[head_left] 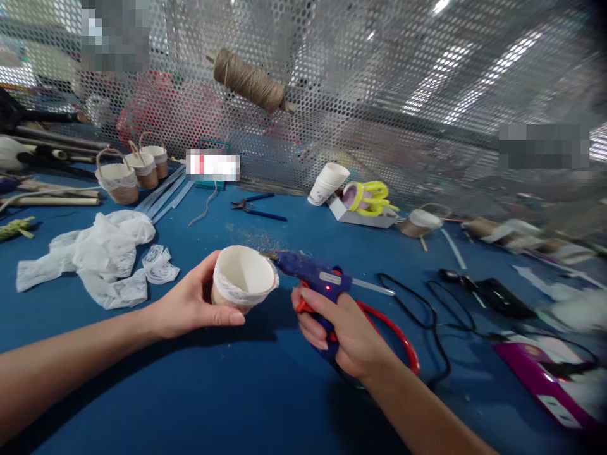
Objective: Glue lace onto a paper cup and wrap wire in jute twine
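Cup (pixel 244 281) btm partly behind L hand (pixel 192 303); white bundle (pixel 579 316) blurry.

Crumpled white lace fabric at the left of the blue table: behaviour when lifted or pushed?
Likely floppy: the crumpled white lace fabric slumps in loose folds. Probably light for its spread, since it looks thin and sheer. Pushed, it would likely bunch, not roll, being already rumpled on the blue table.

I hold the cup (pixel 244 297) above the counter (pixel 203 392) in my left hand (pixel 196 297). The glue gun (pixel 306 266), in my right hand (pixel 341 328), sits to its right; nozzle (pixel 270 255) contact cannot be confirmed. Lace (pixel 111 253) lies left, pliers (pixel 243 205) behind, power strip (pixel 527 373) far right.
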`<state>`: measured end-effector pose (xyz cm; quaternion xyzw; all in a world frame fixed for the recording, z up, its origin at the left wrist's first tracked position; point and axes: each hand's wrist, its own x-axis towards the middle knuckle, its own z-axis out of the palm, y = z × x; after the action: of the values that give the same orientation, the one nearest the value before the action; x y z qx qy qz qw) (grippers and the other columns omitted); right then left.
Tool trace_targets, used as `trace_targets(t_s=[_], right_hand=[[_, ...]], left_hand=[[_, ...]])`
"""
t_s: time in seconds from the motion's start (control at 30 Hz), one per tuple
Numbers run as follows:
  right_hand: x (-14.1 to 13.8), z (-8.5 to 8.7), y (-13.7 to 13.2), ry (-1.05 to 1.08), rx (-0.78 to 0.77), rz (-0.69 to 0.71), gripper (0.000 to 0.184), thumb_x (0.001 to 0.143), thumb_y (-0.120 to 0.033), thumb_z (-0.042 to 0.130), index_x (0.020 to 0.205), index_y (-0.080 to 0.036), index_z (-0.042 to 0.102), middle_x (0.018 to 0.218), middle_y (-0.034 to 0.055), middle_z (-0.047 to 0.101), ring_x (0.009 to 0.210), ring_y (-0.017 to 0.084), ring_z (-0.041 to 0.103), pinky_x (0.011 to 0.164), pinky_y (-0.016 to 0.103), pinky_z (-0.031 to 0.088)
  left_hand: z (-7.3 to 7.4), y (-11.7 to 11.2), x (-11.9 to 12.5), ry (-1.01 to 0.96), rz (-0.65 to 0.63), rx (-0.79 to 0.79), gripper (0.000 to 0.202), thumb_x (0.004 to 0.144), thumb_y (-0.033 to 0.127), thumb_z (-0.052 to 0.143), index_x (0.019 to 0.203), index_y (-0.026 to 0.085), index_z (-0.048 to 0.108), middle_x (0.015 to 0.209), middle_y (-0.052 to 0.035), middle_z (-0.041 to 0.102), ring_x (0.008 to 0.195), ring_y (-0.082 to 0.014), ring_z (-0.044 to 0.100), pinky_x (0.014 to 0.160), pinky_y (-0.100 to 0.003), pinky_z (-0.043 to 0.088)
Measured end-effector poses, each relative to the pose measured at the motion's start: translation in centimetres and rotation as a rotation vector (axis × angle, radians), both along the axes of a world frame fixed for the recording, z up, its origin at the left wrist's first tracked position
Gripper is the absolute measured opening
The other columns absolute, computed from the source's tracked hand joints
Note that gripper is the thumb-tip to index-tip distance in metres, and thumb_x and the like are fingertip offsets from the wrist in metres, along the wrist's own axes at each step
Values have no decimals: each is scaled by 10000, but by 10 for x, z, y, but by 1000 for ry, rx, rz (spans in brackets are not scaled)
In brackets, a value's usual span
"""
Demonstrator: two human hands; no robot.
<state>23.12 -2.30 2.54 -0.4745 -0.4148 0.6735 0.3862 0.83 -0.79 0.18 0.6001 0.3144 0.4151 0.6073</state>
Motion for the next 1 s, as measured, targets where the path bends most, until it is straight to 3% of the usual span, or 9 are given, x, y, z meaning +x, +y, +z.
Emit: trace_targets(t_s=[0.23,0.33,0.47,0.7,0.83,1.0], right_hand=[[6,2,0,-409,264,-49,283,746,-419,594,648,-157,553,388,-59,446,350,66,395,385,212,348],[9,9,-1,-657,327,-28,297,752,-428,574,609,-170,542,414,-37,477,394,92,452,440,240,423],[11,15,-2,-845,393,-66,307,730,-416,586,531,-198,502,399,-24,481,390,116,484,450,260,441],[12,18,-3,-937,589,-56,136,695,-336,645,673,-216,583,394,-43,482,423,155,527,410,259,398],[16,20,-4,-904,559,-17,138,725,-349,614,728,-211,618,392,-40,486,424,156,526,403,258,398],[19,22,-1,-903,420,6,205,716,-392,606,658,-195,597,383,-33,486,365,132,483,400,259,413]], left_hand=[[-1,2,-2,23,-12,-20,669,605,335,766,1164,164,440,1009,-76,596,876,-198,565,770,-298,466],[0,2,-3,76,6,-10,649,607,336,760,1148,170,442,1013,-72,594,896,-209,565,779,-310,469],[2,4,-2,146,25,21,641,607,332,752,1138,167,433,1058,-81,582,948,-228,563,813,-331,468],[-1,7,-4,293,51,124,627,624,340,744,1138,184,422,1085,-67,569,983,-225,557,865,-342,463],[-1,6,-5,348,43,163,630,626,345,742,1143,187,419,1092,-64,569,994,-224,556,880,-344,458],[3,7,-6,361,-10,189,640,625,321,744,1161,189,419,1110,-62,567,1017,-224,546,902,-347,444]])
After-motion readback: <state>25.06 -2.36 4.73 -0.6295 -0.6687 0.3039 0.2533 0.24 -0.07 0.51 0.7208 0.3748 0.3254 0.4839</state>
